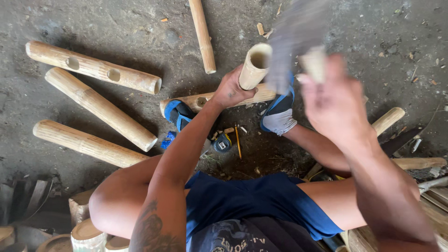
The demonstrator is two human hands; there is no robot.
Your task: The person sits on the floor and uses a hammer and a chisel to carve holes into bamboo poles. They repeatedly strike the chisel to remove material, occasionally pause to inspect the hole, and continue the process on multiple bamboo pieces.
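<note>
— Bamboo tube (254, 67) sits where?
— Upright on a bamboo log (205, 99), left hand (231, 88) wrapped round it

— Right hand (333, 100)?
— Raised right of the tube, closed on a blurred blade (291, 42) above its open end

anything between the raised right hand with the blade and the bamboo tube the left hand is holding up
Nothing visible. The right hand holds a motion-blurred blade just right of the hollow bamboo tube, which the left hand grips from below. Only open air lies between blade and tube.
</note>
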